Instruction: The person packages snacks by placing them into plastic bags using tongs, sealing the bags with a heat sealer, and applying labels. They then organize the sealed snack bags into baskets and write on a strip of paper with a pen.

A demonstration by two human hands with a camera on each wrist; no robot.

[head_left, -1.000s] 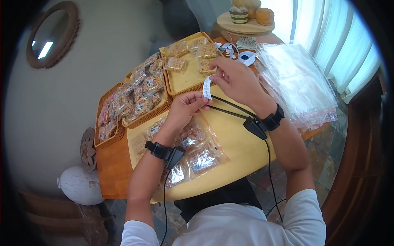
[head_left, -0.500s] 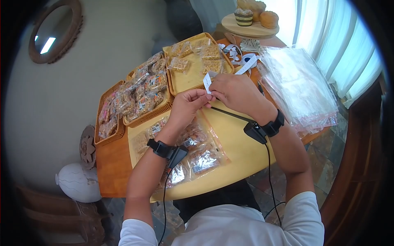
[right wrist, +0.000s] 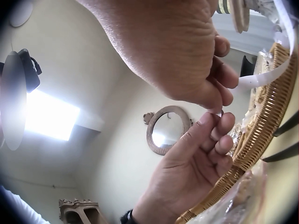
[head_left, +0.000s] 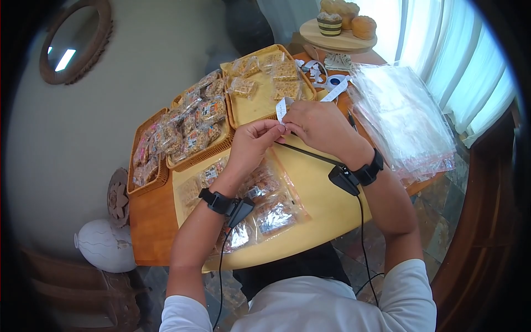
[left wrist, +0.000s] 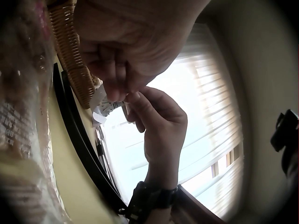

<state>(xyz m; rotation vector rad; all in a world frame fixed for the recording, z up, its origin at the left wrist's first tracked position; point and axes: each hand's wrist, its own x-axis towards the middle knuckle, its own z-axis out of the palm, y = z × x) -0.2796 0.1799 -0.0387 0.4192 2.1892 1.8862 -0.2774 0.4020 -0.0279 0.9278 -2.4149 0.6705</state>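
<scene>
A white printed label strip [head_left: 281,110] runs from the fingertips of both hands, passes behind the right hand and trails toward a label roll [head_left: 334,82] at the back. My left hand [head_left: 251,145] pinches the strip's near end between thumb and forefinger. Thumb and fingers of my right hand [head_left: 323,124] pinch the strip right beside the left fingertips. In the right wrist view the strip [right wrist: 261,81] curves away behind the fingers. Below the hands lies a clear bag [head_left: 274,213] holding several wrapped snack packets.
A wicker tray [head_left: 260,120] with a few packets stands behind the hands. Fuller wicker baskets [head_left: 176,165] are at the left. Stacked clear bags [head_left: 404,116] lie at the right, near a wooden stand [head_left: 337,41] with bread. A black rod [head_left: 310,154] extends from the right wrist device.
The right hand has come down and left to the left fingertips. The strip now shows trailing back to the roll. Over the last half second the hands have hardly moved.
</scene>
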